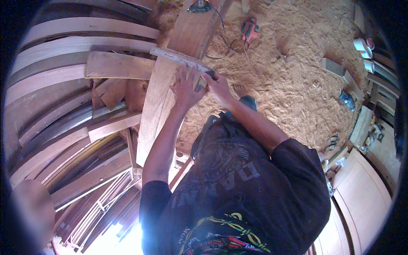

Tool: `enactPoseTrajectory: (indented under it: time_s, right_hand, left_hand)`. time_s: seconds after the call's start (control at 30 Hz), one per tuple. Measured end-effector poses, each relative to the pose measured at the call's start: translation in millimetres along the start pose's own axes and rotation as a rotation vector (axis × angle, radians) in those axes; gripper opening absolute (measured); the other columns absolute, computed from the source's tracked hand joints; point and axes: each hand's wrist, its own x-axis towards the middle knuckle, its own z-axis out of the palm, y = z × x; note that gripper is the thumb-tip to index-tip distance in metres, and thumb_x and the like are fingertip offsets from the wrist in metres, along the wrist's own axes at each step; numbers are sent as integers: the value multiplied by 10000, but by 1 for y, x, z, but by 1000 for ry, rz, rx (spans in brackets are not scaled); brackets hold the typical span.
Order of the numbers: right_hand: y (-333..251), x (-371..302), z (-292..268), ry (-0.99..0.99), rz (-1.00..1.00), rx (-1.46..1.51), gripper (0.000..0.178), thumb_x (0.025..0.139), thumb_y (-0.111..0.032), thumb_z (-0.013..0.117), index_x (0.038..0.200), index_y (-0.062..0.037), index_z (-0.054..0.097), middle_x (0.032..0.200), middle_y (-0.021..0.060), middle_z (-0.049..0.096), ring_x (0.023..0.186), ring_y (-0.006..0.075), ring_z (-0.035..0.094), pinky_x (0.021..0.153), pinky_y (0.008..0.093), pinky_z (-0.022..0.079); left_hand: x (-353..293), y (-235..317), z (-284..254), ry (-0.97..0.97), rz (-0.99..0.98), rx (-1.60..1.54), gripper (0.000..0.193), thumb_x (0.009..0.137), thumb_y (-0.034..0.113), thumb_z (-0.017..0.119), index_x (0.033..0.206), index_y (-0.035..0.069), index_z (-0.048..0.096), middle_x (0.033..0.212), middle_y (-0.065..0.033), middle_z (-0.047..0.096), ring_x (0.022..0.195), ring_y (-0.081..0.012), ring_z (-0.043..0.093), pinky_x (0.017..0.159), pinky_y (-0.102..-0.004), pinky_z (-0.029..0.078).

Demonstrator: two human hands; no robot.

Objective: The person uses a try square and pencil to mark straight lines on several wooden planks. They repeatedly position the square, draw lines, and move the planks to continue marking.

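A long wooden board runs away from me, with a metal carpenter's square laid across its top. My left hand rests on the board with fingers spread, their tips at the near edge of the square's blade. At the board's right edge, my right hand is closed around the dark end of the square. The right fingertips partly cover that end, so any smaller thing between them is hidden.
Long planks are stacked on the left. An orange-red power tool with a dark cord lies on the sawdust-covered floor. A black-and-orange device sits on the board's far end. White cups and a blue tool are at right.
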Motion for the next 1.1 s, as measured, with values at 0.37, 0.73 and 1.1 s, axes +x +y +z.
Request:
enactPoseTrajectory:
  time_s: [0.37, 0.73, 1.1]
  right_hand:
    - [-12, -1, -5, -29, -15, -152, 333, 999, -318, 738, 1144, -18, 724, 917, -1, 716, 777, 74, 621, 666, 271, 512]
    - [-120, 9, -46, -10, -461, -349, 345, 1057, -333, 639, 1267, -73, 723, 982, 50, 771, 888, 183, 720, 787, 316, 571]
    - [-124, 137, 105, -475, -680, -701, 303, 1022, -281, 669, 1192, -40, 739, 1072, 194, 771, 907, 327, 762, 815, 413, 597]
  left_hand:
    - [5, 7, -10, -25, -89, 11, 1262, 649, 664, 873, 1664, 274, 232, 1745, -123, 132, 1566, -479, 171, 1104, -805, 299]
    - [10, 19, -23, -69, -186, -83, 1350, 605, 546, 959, 1650, 143, 206, 1721, -147, 128, 1563, -449, 132, 1152, -757, 300]
    - [17, 21, -19, -176, -230, -3, 1394, 629, 634, 925, 1673, 154, 135, 1738, -186, 76, 1586, -459, 108, 1182, -720, 297]
